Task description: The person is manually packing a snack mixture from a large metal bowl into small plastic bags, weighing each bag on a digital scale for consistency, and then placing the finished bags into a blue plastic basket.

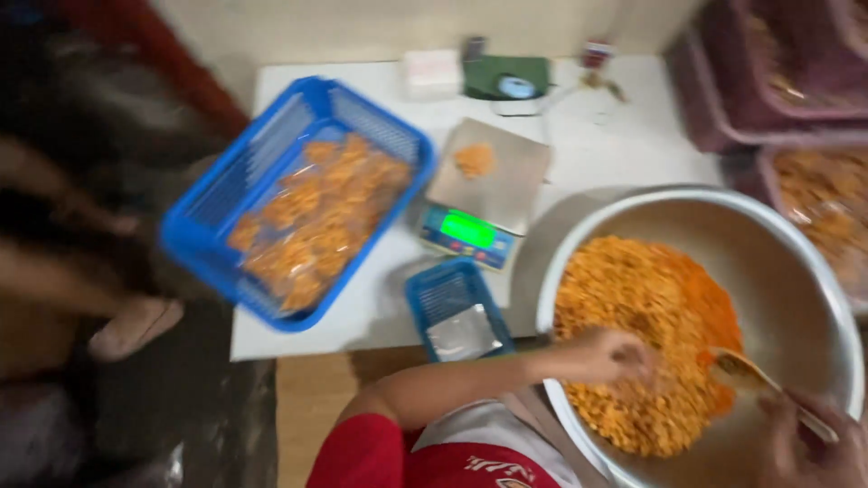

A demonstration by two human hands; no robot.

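Lower right, round metal bowl (796,271) held grainy orange snack (633,334); left hand (615,354) pinched into it, right hand (805,443) gripped a wooden spoon (746,370).

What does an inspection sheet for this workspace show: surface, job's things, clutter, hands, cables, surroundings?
Surface: white table, partly covered.
Job's things: large metal bowl of orange snack; wooden spoon; scale with a small orange pile on it.
Clutter: big blue basket of bagged snack; small blue basket; green item and white box at the far edge.
Hands: left hand in the snack; right hand holds the spoon.
Cables: nothing seen.
Surroundings: dark red tubs on the right; blurred person on the left.
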